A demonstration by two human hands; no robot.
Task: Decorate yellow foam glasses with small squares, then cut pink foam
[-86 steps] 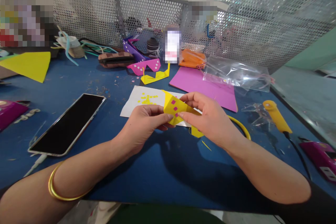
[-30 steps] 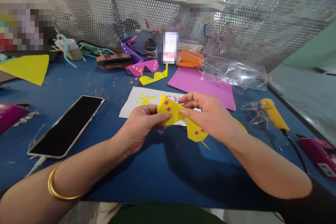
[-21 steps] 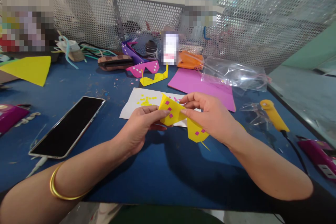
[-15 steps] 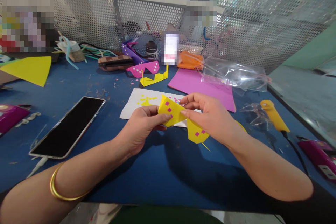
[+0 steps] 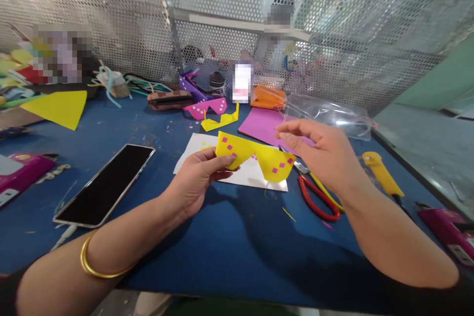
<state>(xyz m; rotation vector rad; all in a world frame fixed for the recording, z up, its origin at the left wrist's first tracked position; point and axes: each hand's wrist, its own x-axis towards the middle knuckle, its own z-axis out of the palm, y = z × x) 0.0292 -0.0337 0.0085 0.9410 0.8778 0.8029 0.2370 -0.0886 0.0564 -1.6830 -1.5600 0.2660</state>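
My left hand (image 5: 194,180) pinches the left end of yellow paper glasses (image 5: 255,155) dotted with small pink squares, holding them up above the blue table (image 5: 222,237). My right hand (image 5: 326,153) hovers just right of the glasses, off the paper, fingers loosely extended with nothing in them. Under the glasses lies a white sheet (image 5: 240,175) carrying tiny yellow and pink cut squares. Red-handled scissors (image 5: 318,197) lie below my right hand.
A phone (image 5: 105,182) lies at the left. Pink paper glasses (image 5: 207,107) and a yellow pair (image 5: 220,121) sit farther back, beside a pink sheet (image 5: 262,123), a clear bag (image 5: 329,113) and an orange pack (image 5: 268,97). A yellow-handled tool (image 5: 381,173) and magenta boxes (image 5: 450,227) lie right. Perforated metal panels wall the back.
My right hand has let go of the yellow glasses and lifted to the right. The glasses now hang flat from my left hand alone, and the scissors have come into view.
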